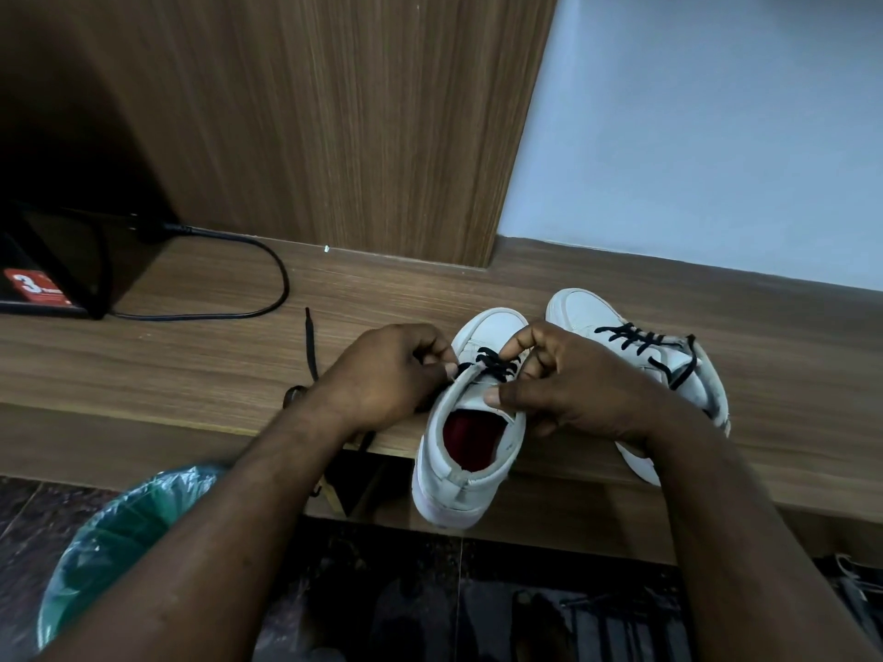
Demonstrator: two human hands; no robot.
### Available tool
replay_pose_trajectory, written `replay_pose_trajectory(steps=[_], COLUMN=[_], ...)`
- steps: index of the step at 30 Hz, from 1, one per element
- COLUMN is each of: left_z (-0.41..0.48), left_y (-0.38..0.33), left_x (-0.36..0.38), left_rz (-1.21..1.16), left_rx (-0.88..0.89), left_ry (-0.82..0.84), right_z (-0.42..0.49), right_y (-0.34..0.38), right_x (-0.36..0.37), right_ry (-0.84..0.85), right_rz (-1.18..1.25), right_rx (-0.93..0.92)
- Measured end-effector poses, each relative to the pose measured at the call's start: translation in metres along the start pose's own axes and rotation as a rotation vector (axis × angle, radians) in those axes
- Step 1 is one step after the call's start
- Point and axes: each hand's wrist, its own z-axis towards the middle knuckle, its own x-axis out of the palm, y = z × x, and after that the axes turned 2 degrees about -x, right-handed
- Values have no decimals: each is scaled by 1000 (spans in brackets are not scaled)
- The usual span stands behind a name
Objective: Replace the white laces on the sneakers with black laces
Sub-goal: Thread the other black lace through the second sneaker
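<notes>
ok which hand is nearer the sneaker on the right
Right. The right hand partly covers the right sneaker in view; the left hand pinches a black lace beside the left sneaker, farther off.

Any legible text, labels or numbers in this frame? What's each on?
"3": on the red sticker on the black box, far left.
Small white print beside the 3: too blurred to read.
On the near sneaker and far sneaker: nothing readable.
</notes>
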Motion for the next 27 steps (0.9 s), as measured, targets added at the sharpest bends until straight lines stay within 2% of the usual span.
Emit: replay_pose_trajectory(steps=[4,10,16,22,25,27], left_z=[-1,-4,-8,-6,-4,-2], left_y=[-2,-12,-16,-13,-10,-11], left_x=[-1,-7,-13,-10,-8,-10], left_rz=[58,-205,-367,-369,-284,-330], left_rx=[-37,-137,-218,-176,-78,-27], left_ry=[-8,-40,15,-4,-107,-168], right_z=[1,4,5,5,4,2], right_y=[-1,-5,-9,-9,-9,-8], right_x=[0,2,4,7,7,7], right_ry=[-36,-186,-211,-232,-211,-195], right_rz=[-21,-176,-207,-196,-171,-103], right_rx=[-30,-106,-123,-138,-133,-149])
